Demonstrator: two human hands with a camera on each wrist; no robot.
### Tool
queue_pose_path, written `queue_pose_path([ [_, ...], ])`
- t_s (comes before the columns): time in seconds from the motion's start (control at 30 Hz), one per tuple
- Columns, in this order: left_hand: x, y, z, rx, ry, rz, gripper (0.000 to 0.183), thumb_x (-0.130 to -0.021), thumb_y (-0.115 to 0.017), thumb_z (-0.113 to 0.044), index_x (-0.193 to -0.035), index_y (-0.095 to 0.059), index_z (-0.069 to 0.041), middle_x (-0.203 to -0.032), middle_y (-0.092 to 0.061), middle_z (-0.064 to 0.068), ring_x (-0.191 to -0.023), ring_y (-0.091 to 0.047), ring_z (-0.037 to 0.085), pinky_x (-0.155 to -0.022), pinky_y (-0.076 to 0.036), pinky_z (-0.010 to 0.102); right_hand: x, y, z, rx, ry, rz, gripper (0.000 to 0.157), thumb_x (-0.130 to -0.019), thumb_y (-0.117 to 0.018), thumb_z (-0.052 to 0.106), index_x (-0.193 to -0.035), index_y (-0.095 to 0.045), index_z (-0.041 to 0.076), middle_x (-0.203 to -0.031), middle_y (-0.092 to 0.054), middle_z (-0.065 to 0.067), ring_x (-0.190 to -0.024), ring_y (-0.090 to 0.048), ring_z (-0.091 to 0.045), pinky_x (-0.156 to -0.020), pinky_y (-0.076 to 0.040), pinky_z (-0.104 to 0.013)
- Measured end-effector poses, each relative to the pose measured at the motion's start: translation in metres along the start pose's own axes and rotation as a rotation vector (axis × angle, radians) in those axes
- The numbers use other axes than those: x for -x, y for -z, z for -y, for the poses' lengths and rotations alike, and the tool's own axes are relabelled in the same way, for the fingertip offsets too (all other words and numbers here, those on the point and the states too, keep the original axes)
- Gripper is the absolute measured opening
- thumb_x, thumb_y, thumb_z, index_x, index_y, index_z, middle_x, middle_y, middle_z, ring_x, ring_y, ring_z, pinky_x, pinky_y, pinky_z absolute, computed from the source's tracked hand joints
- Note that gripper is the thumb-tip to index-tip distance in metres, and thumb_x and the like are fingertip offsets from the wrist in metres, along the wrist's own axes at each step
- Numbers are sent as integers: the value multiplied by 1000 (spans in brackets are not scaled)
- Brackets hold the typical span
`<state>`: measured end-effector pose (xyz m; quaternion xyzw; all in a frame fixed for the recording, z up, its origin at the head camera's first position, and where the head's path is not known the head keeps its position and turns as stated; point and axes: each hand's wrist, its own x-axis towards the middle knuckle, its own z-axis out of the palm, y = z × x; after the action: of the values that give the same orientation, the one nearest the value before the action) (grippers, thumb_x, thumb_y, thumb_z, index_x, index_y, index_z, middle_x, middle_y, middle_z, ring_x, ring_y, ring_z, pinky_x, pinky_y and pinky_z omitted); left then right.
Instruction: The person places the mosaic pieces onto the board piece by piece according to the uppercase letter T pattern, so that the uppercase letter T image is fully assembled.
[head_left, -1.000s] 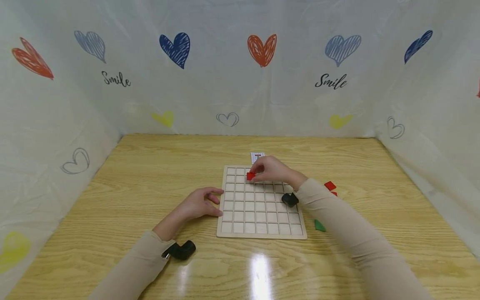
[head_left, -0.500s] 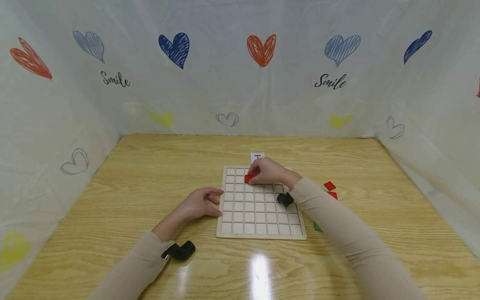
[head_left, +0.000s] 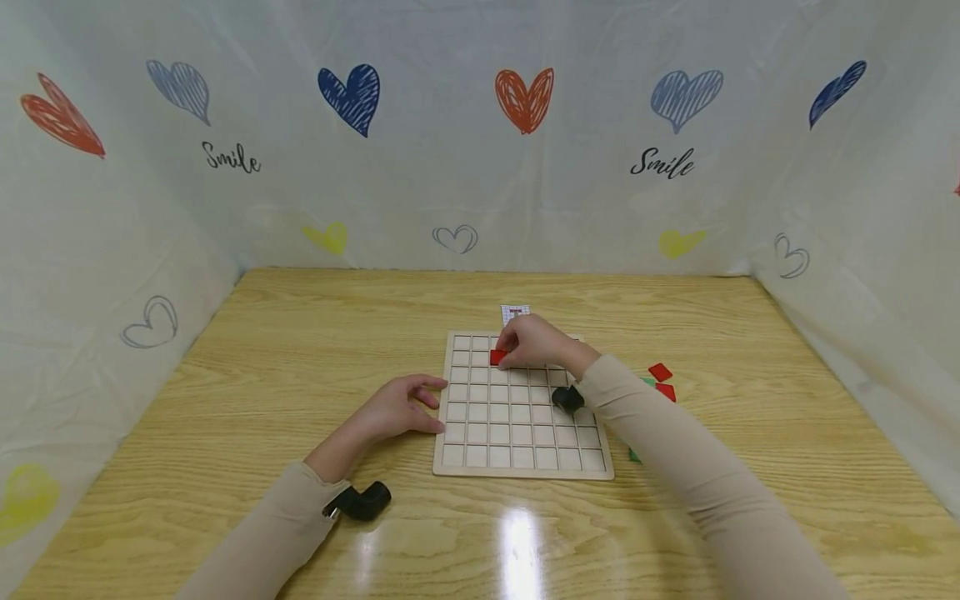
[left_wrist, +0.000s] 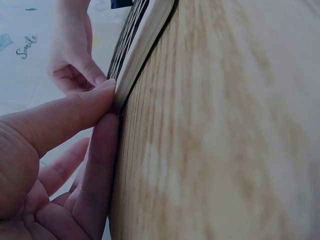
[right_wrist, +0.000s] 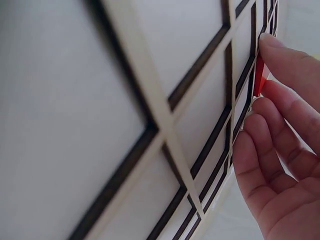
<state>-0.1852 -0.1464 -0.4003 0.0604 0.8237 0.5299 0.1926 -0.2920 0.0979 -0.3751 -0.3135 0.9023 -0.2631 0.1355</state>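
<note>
A wooden grid board (head_left: 521, 411) with square recesses lies on the table. My right hand (head_left: 534, 342) reaches over its far part and pinches a red square tile (head_left: 497, 357) between thumb and fingers, close over a cell near the back. In the right wrist view the red tile (right_wrist: 259, 75) appears edge-on against the grid, thumb on one side. My left hand (head_left: 401, 408) rests at the board's left edge, thumb and fingers spread apart along it. The left wrist view has the thumb (left_wrist: 80, 112) touching the board's wooden rim (left_wrist: 142, 47).
Behind the board, a small printed grid card (head_left: 513, 311) is partly covered by the right hand. Loose red tiles (head_left: 660, 372) and green pieces (head_left: 634, 456) lie right of the board, some hidden by the right sleeve. Black wrist devices (head_left: 363, 502) sit on both arms.
My right hand has shifted slightly left and nearer with the red tile, then stayed almost still. More of the loose red and green pieces shows beside the sleeve. The left hand has not moved.
</note>
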Motion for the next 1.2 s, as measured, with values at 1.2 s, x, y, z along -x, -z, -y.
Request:
queue_pose_path([
  [1.2,2,1,-2,9,-27,15,62,-70,-79,1,-127,-52,2,-93,-54,12,-65,-55,15,-63,-46,28,25,19,-12,-44,59,-38,24,-76,-77,9,-97,-68,0,-85,-61,-4,-78,-55,-16,-72,-46,-30],
])
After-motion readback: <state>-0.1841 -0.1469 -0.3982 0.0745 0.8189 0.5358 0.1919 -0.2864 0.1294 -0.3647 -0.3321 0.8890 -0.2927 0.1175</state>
